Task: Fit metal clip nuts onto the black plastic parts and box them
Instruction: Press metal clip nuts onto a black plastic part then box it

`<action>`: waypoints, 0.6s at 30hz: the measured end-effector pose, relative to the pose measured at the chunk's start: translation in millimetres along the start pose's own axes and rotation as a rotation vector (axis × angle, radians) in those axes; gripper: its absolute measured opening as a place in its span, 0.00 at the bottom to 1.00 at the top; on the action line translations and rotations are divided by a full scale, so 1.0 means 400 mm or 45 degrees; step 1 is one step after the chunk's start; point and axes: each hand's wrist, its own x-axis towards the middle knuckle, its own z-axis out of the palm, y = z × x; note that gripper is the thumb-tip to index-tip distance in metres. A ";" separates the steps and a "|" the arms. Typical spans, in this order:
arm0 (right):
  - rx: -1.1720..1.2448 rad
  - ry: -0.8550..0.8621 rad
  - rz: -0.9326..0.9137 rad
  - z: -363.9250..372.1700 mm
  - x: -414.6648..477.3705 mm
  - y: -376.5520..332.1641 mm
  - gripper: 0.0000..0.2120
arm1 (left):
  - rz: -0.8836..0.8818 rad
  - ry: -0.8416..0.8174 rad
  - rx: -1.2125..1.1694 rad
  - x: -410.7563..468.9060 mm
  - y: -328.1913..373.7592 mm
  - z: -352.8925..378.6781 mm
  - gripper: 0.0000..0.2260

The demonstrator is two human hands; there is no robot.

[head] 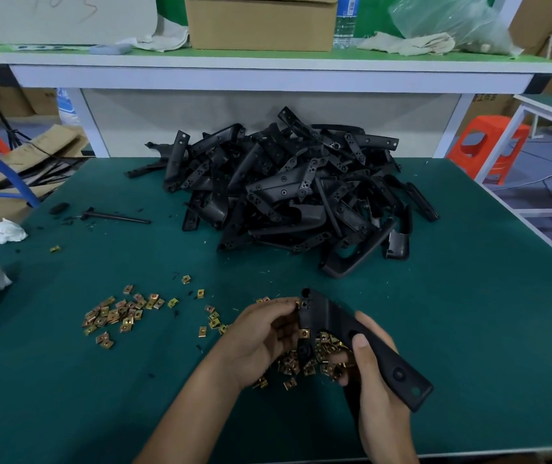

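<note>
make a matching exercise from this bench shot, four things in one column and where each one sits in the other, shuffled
Column A
1. held black part
2. pile of black parts
3. loose clip nuts
4. cardboard box

Column B
a. on the upper shelf
b. gripped by the right hand
c. scattered over the front half of the green table
d. heaped at the back of the green table

Pairs: 1-b, 2-d, 3-c, 4-a
</note>
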 end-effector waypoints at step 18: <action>-0.082 -0.084 -0.059 0.012 -0.013 -0.034 0.16 | 0.051 -0.005 0.375 0.006 0.027 -0.035 0.07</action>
